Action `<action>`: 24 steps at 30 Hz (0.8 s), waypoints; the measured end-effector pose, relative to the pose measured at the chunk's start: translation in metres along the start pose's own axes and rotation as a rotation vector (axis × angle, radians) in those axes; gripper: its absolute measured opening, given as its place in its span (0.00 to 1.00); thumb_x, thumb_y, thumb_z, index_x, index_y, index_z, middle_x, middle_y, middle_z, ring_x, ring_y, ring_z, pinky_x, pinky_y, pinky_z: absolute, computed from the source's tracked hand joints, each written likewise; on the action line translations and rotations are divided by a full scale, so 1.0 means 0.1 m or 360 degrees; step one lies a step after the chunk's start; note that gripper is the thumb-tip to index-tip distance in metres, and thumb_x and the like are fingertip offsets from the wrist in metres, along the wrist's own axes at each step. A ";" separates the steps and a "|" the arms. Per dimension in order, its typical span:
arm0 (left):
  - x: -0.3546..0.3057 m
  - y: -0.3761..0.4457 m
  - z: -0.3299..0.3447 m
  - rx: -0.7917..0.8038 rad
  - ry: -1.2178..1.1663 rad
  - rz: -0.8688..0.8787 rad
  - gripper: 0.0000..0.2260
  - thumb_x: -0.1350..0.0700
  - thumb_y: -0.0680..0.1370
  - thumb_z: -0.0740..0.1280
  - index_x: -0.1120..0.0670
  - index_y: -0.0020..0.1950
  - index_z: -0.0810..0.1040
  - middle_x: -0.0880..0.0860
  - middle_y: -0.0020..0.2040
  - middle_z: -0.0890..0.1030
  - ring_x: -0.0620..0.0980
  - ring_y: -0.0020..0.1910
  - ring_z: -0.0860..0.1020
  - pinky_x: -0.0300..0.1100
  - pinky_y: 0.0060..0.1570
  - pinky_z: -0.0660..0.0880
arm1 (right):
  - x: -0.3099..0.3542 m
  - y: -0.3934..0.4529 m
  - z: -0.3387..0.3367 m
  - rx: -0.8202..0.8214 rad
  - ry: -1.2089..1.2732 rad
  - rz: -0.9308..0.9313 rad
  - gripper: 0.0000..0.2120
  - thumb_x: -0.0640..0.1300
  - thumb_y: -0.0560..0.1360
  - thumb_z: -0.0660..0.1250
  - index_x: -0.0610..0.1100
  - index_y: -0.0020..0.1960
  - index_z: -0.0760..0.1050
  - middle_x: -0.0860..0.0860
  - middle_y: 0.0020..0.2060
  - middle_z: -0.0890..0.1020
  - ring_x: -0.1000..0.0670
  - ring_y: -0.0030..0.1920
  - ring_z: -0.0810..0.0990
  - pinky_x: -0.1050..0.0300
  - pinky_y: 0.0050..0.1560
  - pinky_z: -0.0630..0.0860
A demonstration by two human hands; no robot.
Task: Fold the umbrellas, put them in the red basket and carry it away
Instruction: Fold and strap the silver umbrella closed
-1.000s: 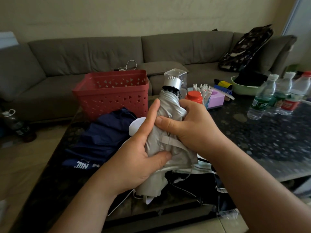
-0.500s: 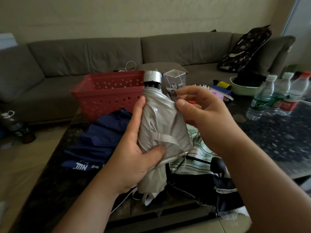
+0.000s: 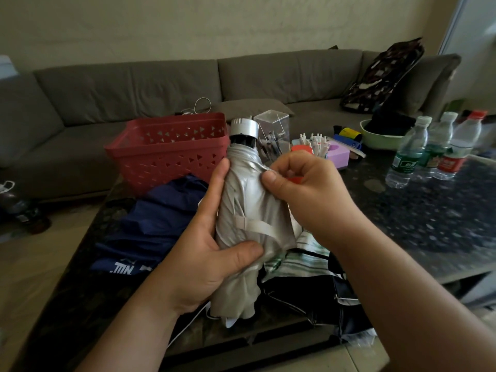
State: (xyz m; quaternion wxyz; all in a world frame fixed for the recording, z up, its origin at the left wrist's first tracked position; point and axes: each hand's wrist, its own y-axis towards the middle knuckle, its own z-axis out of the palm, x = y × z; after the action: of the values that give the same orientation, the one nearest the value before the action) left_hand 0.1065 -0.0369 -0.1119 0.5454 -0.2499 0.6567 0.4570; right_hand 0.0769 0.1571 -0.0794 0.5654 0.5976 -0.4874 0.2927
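A collapsed silver-grey umbrella (image 3: pixel 248 210) stands upright in front of me, its silver cap at the top and its closure strap loose across the folds. My left hand (image 3: pixel 209 253) wraps around its lower half. My right hand (image 3: pixel 300 189) pinches a fold of the fabric on its right side near the top. The red basket (image 3: pixel 171 149) sits behind, on the dark table's far left. A dark blue umbrella (image 3: pixel 150 226) lies crumpled to the left, a black umbrella (image 3: pixel 303 294) and a striped one (image 3: pixel 308 253) lie below my right wrist.
Three water bottles (image 3: pixel 429 151) stand at the table's right. A clear box (image 3: pixel 272 127), a pen holder (image 3: pixel 315 143), a pink block (image 3: pixel 338 155) and a green bowl (image 3: pixel 375 140) crowd the back of the table (image 3: pixel 416 216). A grey sofa (image 3: pixel 161 87) runs behind.
My right hand has come off the umbrella's body and now pinches a fabric fold near its top. The umbrella has turned more upright and shifted left.
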 end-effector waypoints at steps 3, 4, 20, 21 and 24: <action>0.01 0.00 -0.02 -0.0002 -0.0066 -0.0042 0.50 0.69 0.72 0.74 0.24 0.75 0.56 0.39 0.75 0.75 0.50 0.72 0.78 0.46 0.63 0.80 | 0.02 -0.05 0.03 0.0086 0.0188 0.0151 0.06 0.39 0.80 0.72 0.42 0.44 0.82 0.58 0.26 0.77 0.59 0.27 0.72 0.65 0.32 0.69; 0.02 0.00 -0.02 -0.0026 -0.0077 -0.0042 0.49 0.69 0.72 0.73 0.24 0.75 0.56 0.38 0.75 0.75 0.49 0.71 0.79 0.46 0.62 0.81 | 0.02 -0.05 0.02 0.0054 0.0200 0.0147 0.05 0.37 0.80 0.71 0.42 0.45 0.82 0.57 0.28 0.77 0.59 0.27 0.72 0.66 0.32 0.70; -0.02 0.07 -0.11 -0.0402 -0.0020 0.0045 0.49 0.69 0.74 0.73 0.25 0.76 0.54 0.36 0.71 0.78 0.47 0.69 0.80 0.49 0.65 0.80 | 0.05 -0.23 0.10 0.0495 0.0133 0.0162 0.15 0.55 0.76 0.75 0.44 0.41 0.79 0.45 0.36 0.81 0.46 0.39 0.78 0.47 0.45 0.75; -0.03 0.06 -0.12 -0.0396 -0.0027 0.0034 0.49 0.72 0.74 0.71 0.25 0.76 0.55 0.38 0.72 0.78 0.48 0.69 0.80 0.49 0.65 0.79 | 0.04 -0.21 0.09 0.0478 0.0321 0.0245 0.15 0.54 0.77 0.73 0.43 0.41 0.78 0.46 0.35 0.81 0.45 0.38 0.78 0.48 0.44 0.75; -0.03 0.05 -0.16 -0.0388 -0.0069 0.0001 0.50 0.75 0.75 0.68 0.24 0.75 0.56 0.41 0.75 0.75 0.49 0.70 0.79 0.50 0.67 0.78 | -0.01 -0.18 0.08 0.0313 0.0506 0.0365 0.12 0.49 0.81 0.67 0.42 0.45 0.76 0.49 0.29 0.76 0.49 0.33 0.76 0.50 0.45 0.74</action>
State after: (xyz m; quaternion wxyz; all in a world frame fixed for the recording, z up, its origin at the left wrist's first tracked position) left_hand 0.0952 -0.0495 -0.1080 0.5250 -0.3042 0.5844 0.5389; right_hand 0.0910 0.1478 -0.0888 0.5371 0.5369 -0.4260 0.4918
